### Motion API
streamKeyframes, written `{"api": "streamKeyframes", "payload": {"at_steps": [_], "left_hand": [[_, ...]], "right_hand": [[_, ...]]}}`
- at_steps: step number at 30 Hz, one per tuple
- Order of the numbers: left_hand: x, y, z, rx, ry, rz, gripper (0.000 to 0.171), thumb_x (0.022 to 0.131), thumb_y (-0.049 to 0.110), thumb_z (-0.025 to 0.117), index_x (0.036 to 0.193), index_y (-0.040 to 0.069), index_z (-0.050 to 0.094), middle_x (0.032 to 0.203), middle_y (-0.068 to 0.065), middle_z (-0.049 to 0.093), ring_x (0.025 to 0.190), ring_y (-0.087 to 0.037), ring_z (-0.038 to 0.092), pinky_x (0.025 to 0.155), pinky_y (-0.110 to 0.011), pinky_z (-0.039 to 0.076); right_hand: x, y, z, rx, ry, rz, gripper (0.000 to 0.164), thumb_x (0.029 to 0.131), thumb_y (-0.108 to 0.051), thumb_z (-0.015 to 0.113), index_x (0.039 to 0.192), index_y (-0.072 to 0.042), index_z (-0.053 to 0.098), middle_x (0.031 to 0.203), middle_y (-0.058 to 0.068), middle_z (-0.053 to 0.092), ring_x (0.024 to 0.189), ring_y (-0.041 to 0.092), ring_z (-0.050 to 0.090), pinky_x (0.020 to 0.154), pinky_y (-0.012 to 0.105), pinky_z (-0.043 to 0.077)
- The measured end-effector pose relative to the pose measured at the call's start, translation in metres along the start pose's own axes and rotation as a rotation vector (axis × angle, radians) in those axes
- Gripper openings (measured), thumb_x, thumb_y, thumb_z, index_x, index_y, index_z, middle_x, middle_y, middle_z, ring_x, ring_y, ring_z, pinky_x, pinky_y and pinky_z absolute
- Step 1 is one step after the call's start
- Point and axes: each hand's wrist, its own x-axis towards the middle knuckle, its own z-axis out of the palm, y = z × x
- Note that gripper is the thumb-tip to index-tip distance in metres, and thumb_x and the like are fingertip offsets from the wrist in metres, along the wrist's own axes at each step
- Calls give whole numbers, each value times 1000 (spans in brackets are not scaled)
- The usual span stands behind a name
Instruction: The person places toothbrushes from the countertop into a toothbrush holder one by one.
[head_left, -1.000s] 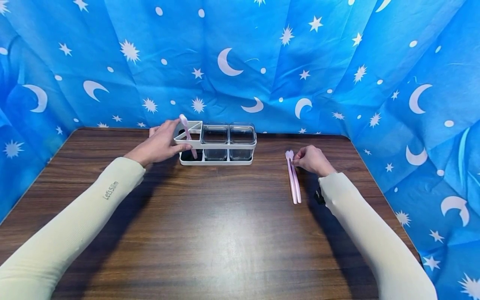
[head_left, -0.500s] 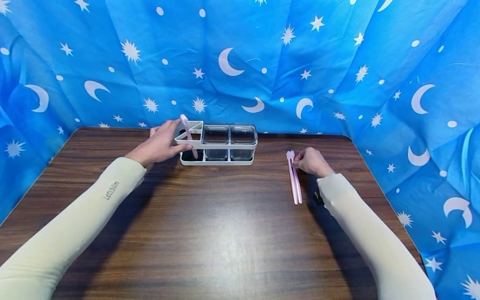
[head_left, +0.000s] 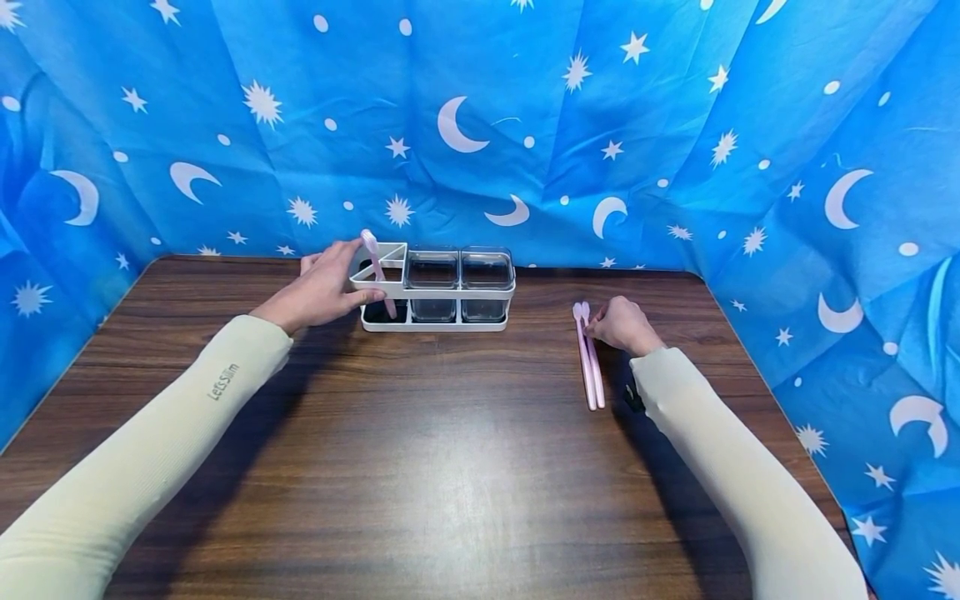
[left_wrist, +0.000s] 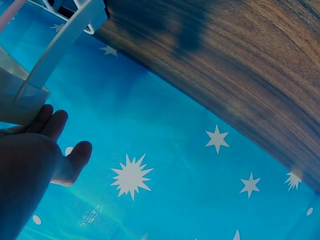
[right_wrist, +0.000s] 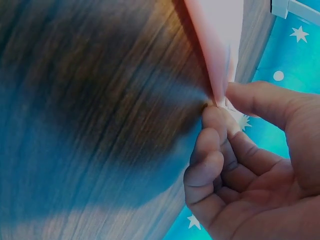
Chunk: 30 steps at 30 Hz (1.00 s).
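Note:
At the left end of a white toothbrush rack (head_left: 459, 293), my left hand (head_left: 318, 287) grips the frame, thumb in front and fingers mostly hidden behind. One pink toothbrush (head_left: 377, 265) stands tilted in the rack's left section, beside that thumb. Two more pink toothbrushes lie side by side on the table to the right, the left one (head_left: 585, 362) and the right one (head_left: 596, 371). My right hand (head_left: 624, 323) pinches the right toothbrush near its head. The right wrist view shows its pink plastic (right_wrist: 212, 45) between thumb and forefinger.
Two clear cups, a left one (head_left: 431, 268) and a right one (head_left: 486, 268), sit in the rack. The brown wooden table (head_left: 450, 467) ends at a blue curtain (head_left: 525, 125) with moons and stars, behind and at the sides.
My right hand has shifted slightly toward the front of the table, still at the neck of the right toothbrush. The left hand and the rack stay in place.

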Motion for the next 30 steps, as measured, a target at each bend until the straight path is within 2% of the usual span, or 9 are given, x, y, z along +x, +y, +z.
{"api": "streamKeyframes", "payload": {"at_steps": [4, 9, 15, 24, 30], "left_hand": [[0, -1, 0, -1, 2, 3, 91, 86, 52, 62, 146, -3, 22, 138, -25, 37, 129, -38, 30, 101, -59, 13], [0, -1, 1, -3, 9, 6, 91, 86, 52, 63, 146, -3, 22, 138, -25, 37, 129, -37, 31, 101, -59, 13], [1, 0, 1, -13, 10, 17, 90, 86, 51, 63, 146, -3, 23, 139, -24, 36, 130, -37, 30, 101, -60, 13], [2, 0, 0, -15, 3, 12, 91, 86, 51, 64, 146, -3, 22, 139, -25, 36, 130, -38, 29, 101, -60, 12], [0, 1, -1, -9, -6, -1, 92, 86, 52, 62, 146, -3, 21, 138, -26, 36, 130, -38, 29, 100, -60, 13]], "right_hand": [[-2, -2, -2, -27, 4, 40, 21, 86, -19, 68, 82, 1, 64, 75, 10, 54, 72, 26, 52, 62, 34, 40], [-2, -3, -2, -36, -19, 110, 30, 86, -24, 68, 90, 5, 64, 79, 13, 53, 74, 28, 53, 60, 33, 41], [-4, 0, -1, -11, 0, 173, 37, 86, -31, 68, 92, 5, 63, 80, 12, 51, 75, 28, 53, 60, 33, 41], [-8, 1, -17, 6, 64, 153, 37, 88, -34, 64, 88, 3, 65, 82, 14, 55, 76, 29, 51, 61, 35, 40], [-11, -4, -27, 55, 131, 128, 36, 86, -36, 66, 79, 0, 65, 70, 10, 56, 68, 26, 53, 56, 34, 41]]}}
